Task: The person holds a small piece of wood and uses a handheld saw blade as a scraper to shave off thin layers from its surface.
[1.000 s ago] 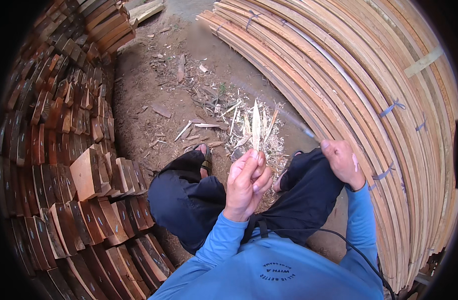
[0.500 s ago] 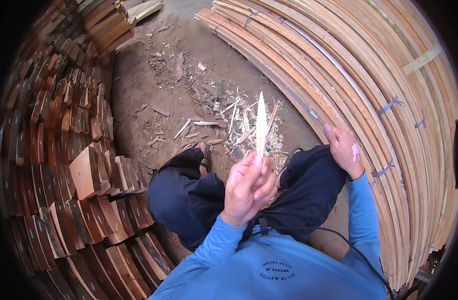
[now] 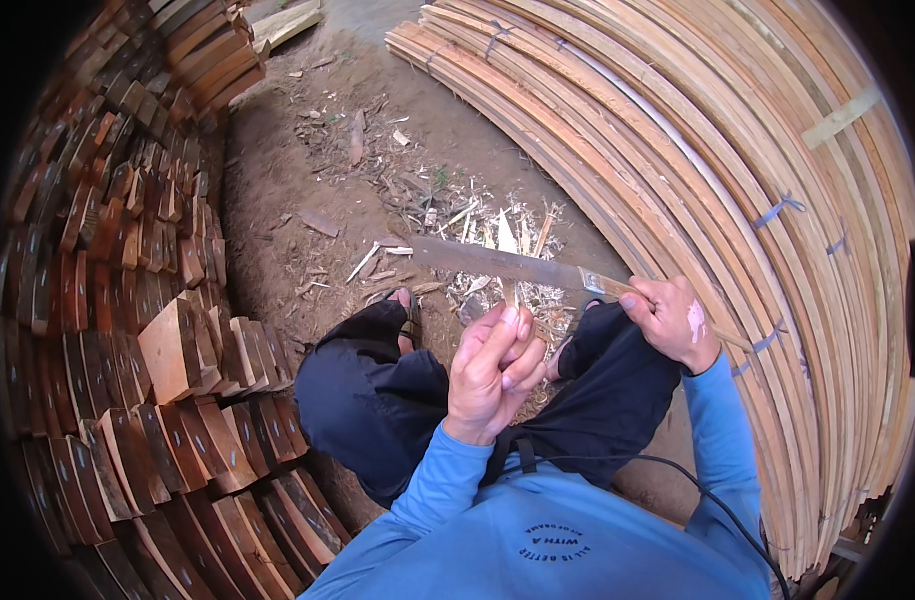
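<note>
My left hand [image 3: 492,372] is closed in a pinch on the lower end of a slim, pale wooden stick [image 3: 506,234], its pointed tip up. My right hand [image 3: 669,322] grips the wooden handle of a machete [image 3: 492,262], near my right knee. The long dark blade reaches left from a metal collar and lies across the front of the stick, hiding its middle. Whether the blade touches the wood, I cannot tell.
Wood shavings and chips [image 3: 467,215] litter the dirt ground beyond my feet. Stacked brown timber pieces [image 3: 182,350] rise on the left. Long strips of wood [image 3: 597,130], tied in bundles, curve along the right. A black cable [image 3: 692,480] runs over my blue shirt.
My right hand, seen before beside my right knee without the machete in view, now holds it with the blade across the stick. My left hand has barely moved.
</note>
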Demonstrator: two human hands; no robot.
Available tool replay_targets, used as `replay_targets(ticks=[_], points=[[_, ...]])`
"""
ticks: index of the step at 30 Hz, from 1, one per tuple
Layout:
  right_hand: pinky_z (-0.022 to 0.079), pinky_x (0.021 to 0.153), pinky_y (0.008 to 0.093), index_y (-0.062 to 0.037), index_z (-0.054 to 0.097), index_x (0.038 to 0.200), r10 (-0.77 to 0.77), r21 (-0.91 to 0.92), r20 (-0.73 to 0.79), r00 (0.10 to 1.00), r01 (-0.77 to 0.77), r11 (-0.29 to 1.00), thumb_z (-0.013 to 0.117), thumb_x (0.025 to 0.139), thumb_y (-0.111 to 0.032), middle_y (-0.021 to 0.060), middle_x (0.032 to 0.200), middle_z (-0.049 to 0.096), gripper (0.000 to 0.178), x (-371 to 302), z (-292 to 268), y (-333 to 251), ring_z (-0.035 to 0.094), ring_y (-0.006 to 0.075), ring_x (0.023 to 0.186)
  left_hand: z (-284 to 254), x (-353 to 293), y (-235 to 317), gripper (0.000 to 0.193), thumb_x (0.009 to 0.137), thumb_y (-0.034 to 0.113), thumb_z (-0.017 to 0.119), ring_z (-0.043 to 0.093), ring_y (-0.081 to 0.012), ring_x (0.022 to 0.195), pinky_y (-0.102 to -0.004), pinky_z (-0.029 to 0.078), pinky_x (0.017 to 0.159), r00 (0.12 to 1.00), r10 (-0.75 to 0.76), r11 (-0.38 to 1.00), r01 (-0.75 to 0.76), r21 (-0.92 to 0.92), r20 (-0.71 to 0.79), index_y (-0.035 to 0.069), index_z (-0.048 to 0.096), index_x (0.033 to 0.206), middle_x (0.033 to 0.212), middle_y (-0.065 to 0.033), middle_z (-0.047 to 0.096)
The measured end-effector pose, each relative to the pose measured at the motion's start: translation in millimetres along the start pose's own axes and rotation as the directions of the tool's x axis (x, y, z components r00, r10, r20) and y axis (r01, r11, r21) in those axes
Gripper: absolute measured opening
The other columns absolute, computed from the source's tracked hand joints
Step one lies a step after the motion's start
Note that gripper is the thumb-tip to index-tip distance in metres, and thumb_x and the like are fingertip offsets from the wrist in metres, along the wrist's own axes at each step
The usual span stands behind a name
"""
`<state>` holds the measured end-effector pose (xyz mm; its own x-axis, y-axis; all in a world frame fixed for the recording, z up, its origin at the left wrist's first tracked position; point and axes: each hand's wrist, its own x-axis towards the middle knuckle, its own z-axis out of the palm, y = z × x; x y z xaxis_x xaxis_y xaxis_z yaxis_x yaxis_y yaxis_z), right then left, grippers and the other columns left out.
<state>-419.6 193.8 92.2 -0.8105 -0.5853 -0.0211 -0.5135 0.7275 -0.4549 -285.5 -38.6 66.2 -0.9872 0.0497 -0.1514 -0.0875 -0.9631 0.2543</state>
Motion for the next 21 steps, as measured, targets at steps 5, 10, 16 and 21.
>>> replay_targets(ticks=[5, 10, 16, 21], points=[[0.040, 0.055, 0.0492, 0.0009, 0.063, 0.072, 0.045, -0.141, -0.108, 0.993, -0.060, 0.988, 0.060, 0.100, -0.042, 0.0257, 0.060, 0.052, 0.051, 10.3, -1.6, 20.4, 0.054, 0.0429, 0.055, 11.3, -13.4, 9.0, 0.023, 0.111, 0.021, 0.043, 0.031, -0.0036, 0.050, -0.0211, 0.025, 0.043, 0.990, -0.043, 0.997, 0.034, 0.074, 0.135, 0.004, 0.047, 0.095, 0.068, 0.0050, 0.033], [0.043, 0.057, 0.0428, 0.0017, 0.057, 0.079, 0.163, 0.275, -0.091, 0.982, -0.132, 0.952, 0.052, 0.106, -0.041, 0.0210, 0.064, 0.050, 0.051, -1.6, -11.9, 19.3, 0.045, 0.0270, 0.055, -4.2, 8.8, 1.8, 0.023, 0.110, 0.022, 0.045, 0.033, -0.0040, 0.048, -0.0208, 0.026, 0.042, 0.999, -0.033, 0.999, 0.032, -0.037, -0.028, 0.007, 0.048, 0.093, 0.067, 0.0049, 0.035], [0.052, 0.056, 0.0478, -0.0045, 0.068, 0.075, -0.008, 0.129, -0.031, 0.999, 0.012, 0.992, 0.056, 0.099, -0.056, 0.0204, 0.063, 0.063, 0.057, -28.5, -7.2, -5.6, 0.064, 0.0420, 0.062, -17.1, 19.2, -8.0, 0.018, 0.109, 0.016, 0.043, 0.034, -0.0057, 0.050, -0.0202, 0.030, 0.043, 0.999, -0.029, 0.987, 0.033, -0.157, 0.027, 0.004, 0.050, 0.097, 0.069, 0.0013, 0.041], [0.054, 0.063, 0.0512, -0.0042, 0.073, 0.075, 0.131, 0.055, -0.071, 0.989, -0.128, 0.990, 0.050, 0.098, -0.063, 0.0237, 0.067, 0.065, 0.067, -59.6, -11.5, -1.6, 0.067, 0.0442, 0.068, 5.6, 23.8, -25.3, 0.013, 0.104, 0.008, 0.050, 0.037, -0.0076, 0.051, -0.0214, 0.033, 0.045, 0.998, -0.061, 0.993, 0.059, -0.103, -0.014, -0.003, 0.056, 0.106, 0.068, 0.0001, 0.042]])
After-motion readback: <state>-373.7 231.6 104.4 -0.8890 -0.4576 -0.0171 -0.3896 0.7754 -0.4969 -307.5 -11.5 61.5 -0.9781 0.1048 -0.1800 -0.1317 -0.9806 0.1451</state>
